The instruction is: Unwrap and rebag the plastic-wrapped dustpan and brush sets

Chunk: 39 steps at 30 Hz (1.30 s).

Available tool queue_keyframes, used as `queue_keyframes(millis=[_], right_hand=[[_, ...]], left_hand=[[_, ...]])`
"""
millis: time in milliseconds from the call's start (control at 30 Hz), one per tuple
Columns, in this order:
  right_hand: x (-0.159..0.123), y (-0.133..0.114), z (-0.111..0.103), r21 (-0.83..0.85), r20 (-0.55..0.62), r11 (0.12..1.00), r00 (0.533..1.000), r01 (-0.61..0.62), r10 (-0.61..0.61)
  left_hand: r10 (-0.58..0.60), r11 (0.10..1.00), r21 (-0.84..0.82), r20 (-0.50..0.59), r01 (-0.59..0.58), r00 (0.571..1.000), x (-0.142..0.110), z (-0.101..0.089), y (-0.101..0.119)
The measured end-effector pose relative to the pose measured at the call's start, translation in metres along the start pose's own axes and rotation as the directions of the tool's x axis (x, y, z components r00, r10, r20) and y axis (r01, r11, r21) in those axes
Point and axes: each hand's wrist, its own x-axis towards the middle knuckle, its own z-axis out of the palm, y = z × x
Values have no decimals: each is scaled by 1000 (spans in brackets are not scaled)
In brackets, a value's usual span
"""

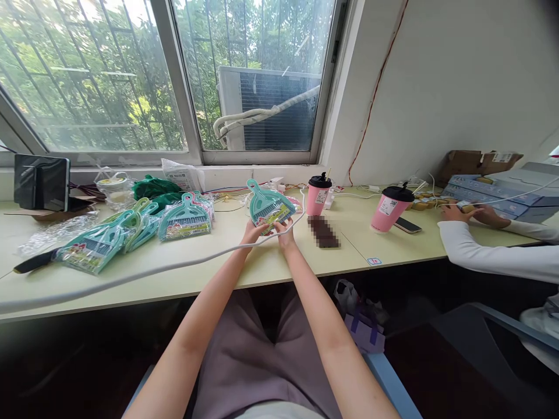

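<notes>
In front of me, a mint-green dustpan and brush set [269,203] in clear wrap with a printed card is held up, handle pointing away. My left hand [253,233] is closed on its lower left edge, and my right hand [285,228] grips the lower right edge. Behind it, a pink item in plastic shows partly. To the left lies another wrapped mint dustpan set [187,218], with a pink one partly hidden behind. Farther left is a pile of mint and green dustpan sets [96,241].
A white cable [174,267] crosses the view before my hands. Two pink cups [318,195] with black lids, a pixelated dark object [323,231] and a phone [408,225] are to the right. A co-worker's hands [458,213] hold a small item near boxes [493,189]. A tablet [42,181] stands left.
</notes>
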Motion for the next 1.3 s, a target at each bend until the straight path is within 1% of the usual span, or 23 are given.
queue_keyframes(millis=[100,167,233,300,367,600,700,967,1067,1167,1233,1300], right_hand=[[-2,0,1,1,40,1000,999,4,-4],[-3,0,1,2,48,1000,999,1,-1],[-2,0,0,5,42,1000,999,2,-3],[-2,0,-1,9,26,1000,1000,3,-4],[-1,0,-2,9,15,1000,1000,-4,4],[-3,-4,-2,0,3,1000,1000,-15,15],[-3,-6,-2,-4,-7,1000,1000,-28,28],[-1,-5,-2,-24,-44,1000,999,-8,7],[-1,-5,-3,-27,-29,1000,999,14,-14],[-2,-6,-4,-52,4,997,998,61,-61],[-1,-8,-5,-66,-2,994,997,83,-83],[0,-11,-7,-56,-22,995,996,86,-87]], left_hand=[[14,1000,-4,-70,-14,997,3,-3,-5],[4,1000,15,-92,-3,996,5,-4,-9],[4,999,32,-57,-2,998,5,-3,-10],[21,999,33,2,-21,1000,4,-3,-10],[38,999,28,34,-39,999,3,-2,-8],[27,999,29,-3,-27,1000,3,-3,-4],[20,999,42,6,-20,1000,3,-4,-5],[0,1000,16,38,-1,999,2,-2,-4],[3,1000,12,42,-3,999,1,-2,-4],[-39,998,42,74,36,997,2,-3,-5],[-91,994,61,93,86,991,5,-5,-4],[-136,991,9,56,135,989,10,-13,-2]])
